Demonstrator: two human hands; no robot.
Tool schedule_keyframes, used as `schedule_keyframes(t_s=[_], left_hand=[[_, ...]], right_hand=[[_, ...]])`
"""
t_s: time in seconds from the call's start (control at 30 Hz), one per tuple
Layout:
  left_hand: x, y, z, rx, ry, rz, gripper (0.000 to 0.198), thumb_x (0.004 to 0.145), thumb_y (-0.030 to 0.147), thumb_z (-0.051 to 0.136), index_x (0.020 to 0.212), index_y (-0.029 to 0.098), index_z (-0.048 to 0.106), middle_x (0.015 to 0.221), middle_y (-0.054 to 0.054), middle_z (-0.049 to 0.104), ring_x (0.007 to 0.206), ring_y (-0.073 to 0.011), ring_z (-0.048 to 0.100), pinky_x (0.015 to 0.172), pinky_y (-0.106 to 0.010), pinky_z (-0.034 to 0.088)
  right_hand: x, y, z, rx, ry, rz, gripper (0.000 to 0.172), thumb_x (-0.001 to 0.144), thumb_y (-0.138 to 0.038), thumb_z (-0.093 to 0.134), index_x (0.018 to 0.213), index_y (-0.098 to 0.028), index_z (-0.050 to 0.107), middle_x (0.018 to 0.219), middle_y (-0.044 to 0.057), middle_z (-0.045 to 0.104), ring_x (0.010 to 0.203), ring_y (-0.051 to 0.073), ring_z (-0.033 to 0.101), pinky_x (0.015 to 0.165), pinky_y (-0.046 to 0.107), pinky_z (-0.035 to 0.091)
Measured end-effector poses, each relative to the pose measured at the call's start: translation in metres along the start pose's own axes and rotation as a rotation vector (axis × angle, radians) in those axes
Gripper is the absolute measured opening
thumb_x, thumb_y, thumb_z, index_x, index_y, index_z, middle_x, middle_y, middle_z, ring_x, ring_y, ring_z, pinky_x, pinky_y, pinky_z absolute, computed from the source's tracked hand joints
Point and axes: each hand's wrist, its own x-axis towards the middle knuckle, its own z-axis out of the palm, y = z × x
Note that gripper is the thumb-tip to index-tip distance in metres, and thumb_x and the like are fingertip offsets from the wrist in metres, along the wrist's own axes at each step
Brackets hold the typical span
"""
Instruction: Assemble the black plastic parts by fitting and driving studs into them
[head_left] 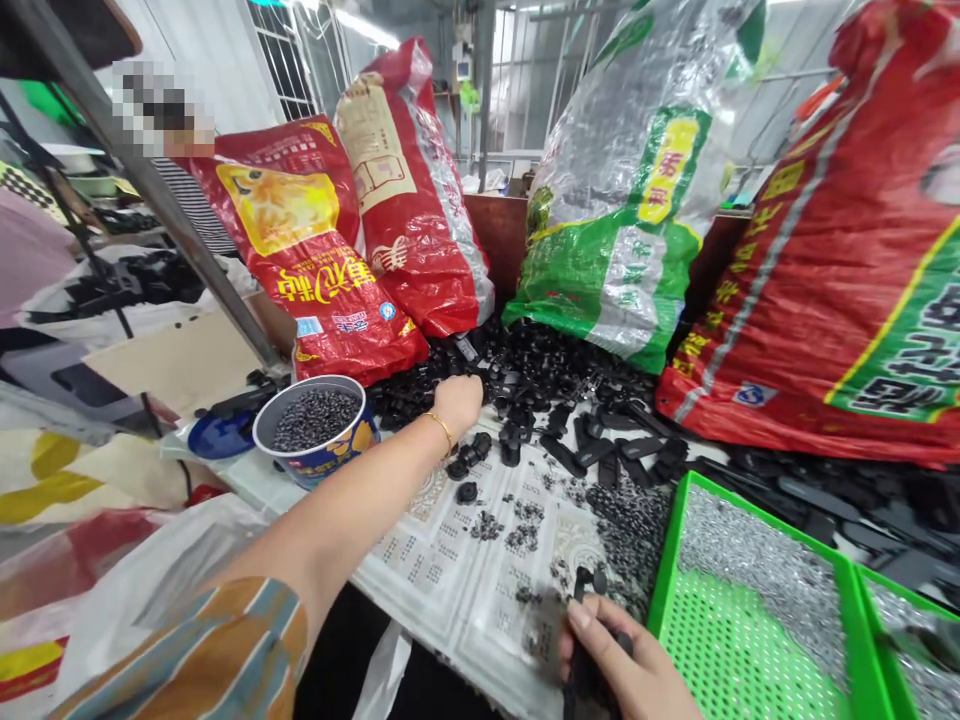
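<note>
My left hand (pixel 459 402) reaches out to the near side of a heap of small black plastic parts (pixel 540 370). Its fingers are curled, and whatever is in them is hidden behind the back of the hand. Several round black pieces (pixel 472 455) lie by its wrist. Low in the view, my right hand (pixel 619 655) grips a long black plastic part (pixel 585 670), with a small knob at its top end, between thumb and fingers. Tiny dark bits (pixel 525 525) are scattered on the patterned table cover (pixel 465 600) between the hands.
A blue tub (pixel 322 460) of small dark pieces stands left of my forearm. Green perforated trays (pixel 742 630) with small metallic pieces sit at the right. Large red sacks (pixel 315 250) and a green-and-clear sack (pixel 622 260) line the back. Flat black parts (pixel 847 510) lie behind the trays.
</note>
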Motion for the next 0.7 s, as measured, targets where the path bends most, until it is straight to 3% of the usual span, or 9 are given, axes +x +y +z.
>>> schedule_keyframes(t_s=[0.17, 0.27, 0.4, 0.47, 0.53, 0.6, 0.7], left_hand=[[-0.018, -0.007, -0.035, -0.167, -0.099, 0.024, 0.028, 0.071, 0.022, 0.065, 0.095, 0.008, 0.061, 0.1, -0.014, 0.062, 0.102, -0.0269, 0.055, 0.087, -0.039, 0.042], [-0.049, -0.005, -0.044, -0.385, -0.248, 0.066, 0.025, 0.073, 0.023, 0.059, 0.094, 0.01, 0.062, 0.082, -0.01, 0.067, 0.085, -0.0228, 0.063, 0.076, -0.032, 0.047], [-0.114, 0.002, -0.021, -0.729, -0.467, 0.098, 0.027, 0.082, 0.023, 0.044, 0.106, 0.014, 0.054, 0.099, -0.01, 0.065, 0.08, -0.0147, 0.065, 0.071, -0.027, 0.05], [-0.146, 0.006, -0.002, -1.201, -0.691, 0.0, 0.029, 0.079, 0.022, 0.051, 0.107, 0.014, 0.052, 0.108, -0.012, 0.062, 0.081, -0.0159, 0.065, 0.076, -0.031, 0.049], [-0.17, 0.009, 0.013, -1.461, -0.832, -0.075, 0.043, 0.075, 0.021, 0.059, 0.116, 0.019, 0.048, 0.108, -0.011, 0.061, 0.084, -0.0172, 0.065, 0.078, -0.033, 0.048], [-0.187, 0.012, 0.022, -1.562, -0.878, -0.115, 0.055, 0.072, 0.02, 0.063, 0.124, 0.024, 0.044, 0.109, -0.01, 0.061, 0.09, -0.0177, 0.063, 0.079, -0.033, 0.047], [-0.2, 0.013, 0.027, -1.611, -0.884, -0.138, 0.054, 0.073, 0.019, 0.063, 0.124, 0.025, 0.047, 0.11, -0.009, 0.061, 0.092, -0.0171, 0.062, 0.08, -0.031, 0.045]], right_hand=[[-0.003, -0.007, -0.002, 0.12, -0.004, 0.014, 0.037, 0.056, -0.045, 0.075, 0.074, -0.015, 0.063, 0.054, -0.001, 0.057, 0.051, 0.008, 0.05, 0.053, 0.02, 0.039], [-0.005, -0.015, 0.001, 0.197, -0.01, 0.038, 0.038, 0.057, -0.042, 0.076, 0.08, -0.014, 0.064, 0.057, 0.0, 0.06, 0.051, 0.008, 0.051, 0.053, 0.019, 0.04], [-0.006, -0.022, 0.005, 0.255, 0.02, 0.086, 0.037, 0.055, -0.039, 0.077, 0.079, -0.015, 0.063, 0.059, 0.001, 0.063, 0.052, 0.009, 0.054, 0.054, 0.019, 0.041], [-0.006, -0.022, 0.005, 0.257, 0.002, 0.083, 0.036, 0.056, -0.039, 0.077, 0.078, -0.014, 0.063, 0.06, 0.001, 0.062, 0.052, 0.009, 0.054, 0.054, 0.019, 0.041], [-0.005, -0.021, 0.005, 0.239, -0.036, 0.063, 0.033, 0.06, -0.039, 0.074, 0.078, -0.014, 0.063, 0.061, 0.0, 0.061, 0.053, 0.008, 0.054, 0.054, 0.019, 0.041], [-0.004, -0.019, 0.004, 0.216, -0.067, 0.045, 0.03, 0.063, -0.039, 0.072, 0.078, -0.014, 0.063, 0.062, 0.0, 0.06, 0.054, 0.008, 0.053, 0.056, 0.02, 0.041], [-0.005, -0.017, 0.001, 0.149, -0.041, -0.04, 0.028, 0.066, -0.039, 0.07, 0.081, -0.017, 0.064, 0.066, 0.0, 0.061, 0.059, 0.01, 0.054, 0.061, 0.022, 0.043]])
